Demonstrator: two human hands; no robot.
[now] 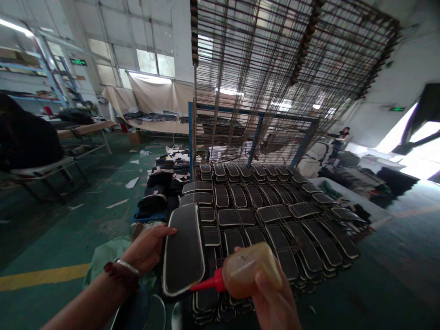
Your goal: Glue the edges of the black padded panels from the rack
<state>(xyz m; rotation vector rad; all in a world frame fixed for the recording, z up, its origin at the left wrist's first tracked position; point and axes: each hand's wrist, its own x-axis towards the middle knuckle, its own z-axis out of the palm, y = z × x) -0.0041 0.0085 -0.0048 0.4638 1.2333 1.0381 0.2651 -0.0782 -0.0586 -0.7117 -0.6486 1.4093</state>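
My left hand (151, 245) grips the left edge of a dark, rounded rectangular panel (184, 247), thumb on its face and the other fingers hidden behind. A pale line, like glue, runs around the panel's border. In my right hand (275, 298) is a squeeze bottle (249, 270) of amber liquid, tilted to the left. Its red nozzle (208, 282) points at the panel's lower right corner, with the tip at or very close to the edge. Behind the panel, many similar dark panels (237, 217) with pale borders lie in rows on wire racks.
Stacked wire rack shelves (275, 59) tilt up above the panels on a blue frame (190, 137). Dark piled pieces (158, 190) lie left of the rack. A person (27, 133) sits at a table on the left; another person (343, 135) is far right. Scraps (132, 183) litter the green floor.
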